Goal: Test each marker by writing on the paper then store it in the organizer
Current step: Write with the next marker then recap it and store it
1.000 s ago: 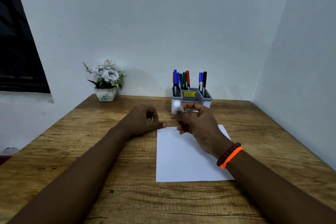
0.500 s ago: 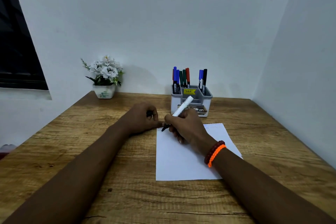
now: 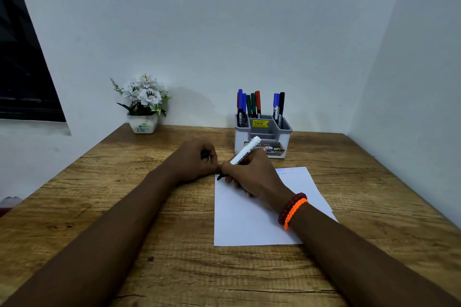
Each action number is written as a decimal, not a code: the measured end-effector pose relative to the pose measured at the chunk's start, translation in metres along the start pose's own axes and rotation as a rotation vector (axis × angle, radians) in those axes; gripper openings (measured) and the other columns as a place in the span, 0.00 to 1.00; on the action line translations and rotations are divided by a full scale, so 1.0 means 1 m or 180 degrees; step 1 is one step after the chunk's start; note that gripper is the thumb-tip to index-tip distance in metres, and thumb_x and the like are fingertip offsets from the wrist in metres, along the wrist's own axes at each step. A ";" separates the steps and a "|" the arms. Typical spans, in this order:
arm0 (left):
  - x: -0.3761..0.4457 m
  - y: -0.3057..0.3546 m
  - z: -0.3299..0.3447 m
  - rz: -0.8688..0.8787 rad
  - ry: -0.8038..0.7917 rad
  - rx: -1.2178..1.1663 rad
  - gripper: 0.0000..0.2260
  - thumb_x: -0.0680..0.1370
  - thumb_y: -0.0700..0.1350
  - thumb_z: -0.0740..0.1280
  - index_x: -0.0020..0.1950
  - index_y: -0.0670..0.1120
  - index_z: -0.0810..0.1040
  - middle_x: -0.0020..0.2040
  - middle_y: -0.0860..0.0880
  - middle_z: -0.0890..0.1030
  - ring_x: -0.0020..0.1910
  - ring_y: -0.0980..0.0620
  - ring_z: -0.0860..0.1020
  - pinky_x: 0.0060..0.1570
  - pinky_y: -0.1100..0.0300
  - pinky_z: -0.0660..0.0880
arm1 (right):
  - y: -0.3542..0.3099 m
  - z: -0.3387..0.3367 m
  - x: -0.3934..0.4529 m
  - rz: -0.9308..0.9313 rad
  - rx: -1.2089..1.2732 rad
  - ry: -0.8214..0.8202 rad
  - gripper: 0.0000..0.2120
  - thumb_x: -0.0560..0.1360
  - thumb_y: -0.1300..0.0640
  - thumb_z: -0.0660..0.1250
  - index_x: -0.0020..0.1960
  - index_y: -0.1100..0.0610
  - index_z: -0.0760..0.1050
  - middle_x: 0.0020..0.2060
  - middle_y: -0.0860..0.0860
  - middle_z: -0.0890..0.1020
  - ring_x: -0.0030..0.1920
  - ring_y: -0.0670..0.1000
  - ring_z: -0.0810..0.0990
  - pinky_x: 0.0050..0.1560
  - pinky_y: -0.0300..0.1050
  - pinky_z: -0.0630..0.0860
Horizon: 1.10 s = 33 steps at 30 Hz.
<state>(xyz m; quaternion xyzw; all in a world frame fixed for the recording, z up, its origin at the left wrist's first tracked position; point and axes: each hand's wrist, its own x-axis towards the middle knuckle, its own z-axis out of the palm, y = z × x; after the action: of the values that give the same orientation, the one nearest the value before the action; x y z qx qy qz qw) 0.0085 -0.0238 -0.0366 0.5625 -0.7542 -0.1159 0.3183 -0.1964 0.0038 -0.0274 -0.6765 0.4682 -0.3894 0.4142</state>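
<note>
Mid-test on one marker. The right hand (image 3: pixel 252 174) pinches a white-barrelled whiteboard marker with a black tip (image 3: pixel 243 153), fingers curled round the barrel, tip down at the top-left corner of the white sheet of paper (image 3: pixel 249 222). No fresh black line is readable at the tip; too small to tell.

The left hand (image 3: pixel 197 162) rests on the wooden table (image 3: pixel 124 207) just left of the sheet's top-left corner, fingers curled round a small dark object, probably the marker's cap (image 3: pixel 205 155); not certain. Its fingertip side touches or nearly touches the right hand.

Done so far, judging by the layout: faint blue and pale scribbles (image 3: pixel 289 171) at the paper's top-right edge suggest several markers are already tested. Seven or so capped markers stand in the organizer.

Left: finish the stroke, recap, drop this marker in. No other loose markers are visible on the table, so this looks like the last one.

Container: grey-and-white plastic desk organizer (image 3: pixel 262 137) at the back of the table, beyond the paper and apart from it.
- Left rear compartment: blue, green and red capped markers (image 3: pixel 248 104), upright, bunched.
- Right rear compartment: one blue and one black capped marker (image 3: pixel 278 107), upright.
- Front lower tray: seems empty, partly hidden by the held marker.
- Yellow price sticker (image 3: pixel 260 123) on the inner divider.
</note>
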 end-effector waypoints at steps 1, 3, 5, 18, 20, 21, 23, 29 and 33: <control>0.000 0.000 0.000 -0.0011 -0.0009 0.0000 0.08 0.70 0.52 0.78 0.38 0.51 0.82 0.33 0.54 0.77 0.31 0.60 0.71 0.34 0.63 0.68 | 0.000 0.000 0.000 0.0001 -0.0009 0.0004 0.10 0.72 0.54 0.75 0.42 0.63 0.84 0.34 0.55 0.87 0.25 0.47 0.76 0.22 0.38 0.67; 0.000 0.001 0.000 -0.0022 -0.0008 -0.0008 0.08 0.70 0.52 0.78 0.38 0.51 0.82 0.33 0.55 0.77 0.31 0.60 0.71 0.34 0.63 0.68 | 0.001 0.001 0.002 0.0015 -0.0004 0.0020 0.10 0.72 0.55 0.75 0.43 0.63 0.84 0.34 0.54 0.88 0.25 0.46 0.76 0.22 0.37 0.67; -0.001 0.002 -0.001 -0.0021 -0.0009 -0.0008 0.07 0.70 0.52 0.78 0.38 0.51 0.82 0.32 0.56 0.76 0.31 0.60 0.71 0.34 0.63 0.68 | 0.002 0.001 0.003 0.0026 -0.0014 0.0016 0.10 0.72 0.55 0.75 0.44 0.63 0.84 0.34 0.54 0.87 0.25 0.46 0.76 0.22 0.37 0.67; -0.003 0.008 -0.001 -0.0104 -0.0016 0.0049 0.05 0.72 0.47 0.76 0.38 0.50 0.82 0.32 0.56 0.76 0.30 0.61 0.72 0.32 0.68 0.67 | 0.013 0.004 0.013 -0.0013 -0.0198 0.0080 0.17 0.68 0.52 0.78 0.49 0.64 0.84 0.36 0.54 0.87 0.26 0.42 0.77 0.22 0.35 0.68; -0.003 0.008 -0.002 -0.0103 -0.0017 0.0053 0.06 0.72 0.47 0.77 0.38 0.50 0.82 0.32 0.57 0.76 0.30 0.62 0.72 0.32 0.69 0.67 | 0.012 0.003 0.013 -0.0025 -0.0188 0.0094 0.14 0.70 0.54 0.77 0.47 0.64 0.84 0.35 0.55 0.87 0.26 0.42 0.77 0.22 0.35 0.68; -0.003 0.008 -0.002 -0.0098 -0.0012 0.0056 0.06 0.72 0.47 0.77 0.38 0.50 0.82 0.31 0.57 0.76 0.30 0.62 0.72 0.32 0.70 0.66 | 0.011 0.002 0.012 -0.0032 -0.0192 0.0093 0.13 0.70 0.54 0.77 0.47 0.64 0.84 0.35 0.55 0.87 0.26 0.42 0.77 0.22 0.35 0.68; -0.003 0.009 -0.002 -0.0083 -0.0001 0.0064 0.06 0.72 0.47 0.77 0.38 0.49 0.83 0.31 0.57 0.75 0.30 0.63 0.72 0.31 0.71 0.65 | 0.011 0.002 0.012 -0.0052 -0.0204 0.0081 0.13 0.71 0.55 0.77 0.46 0.65 0.85 0.34 0.54 0.87 0.25 0.41 0.76 0.22 0.35 0.67; -0.003 0.009 -0.002 -0.0100 -0.0009 0.0056 0.05 0.72 0.45 0.77 0.38 0.49 0.83 0.32 0.57 0.75 0.31 0.63 0.73 0.31 0.72 0.66 | 0.010 0.001 0.011 -0.0031 -0.0154 0.0068 0.12 0.71 0.56 0.78 0.47 0.65 0.85 0.32 0.52 0.86 0.23 0.41 0.76 0.22 0.34 0.68; -0.002 0.007 -0.001 -0.0092 -0.0010 0.0068 0.05 0.72 0.46 0.77 0.38 0.50 0.82 0.32 0.57 0.76 0.31 0.62 0.73 0.33 0.69 0.67 | 0.011 0.002 0.012 0.0009 -0.0127 0.0095 0.15 0.70 0.54 0.78 0.49 0.64 0.84 0.34 0.52 0.86 0.23 0.40 0.77 0.22 0.34 0.67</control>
<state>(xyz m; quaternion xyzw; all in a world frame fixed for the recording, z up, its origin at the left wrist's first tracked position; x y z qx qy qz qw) 0.0042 -0.0190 -0.0327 0.5765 -0.7477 -0.1133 0.3093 -0.1946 -0.0090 -0.0366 -0.6780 0.4830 -0.3894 0.3942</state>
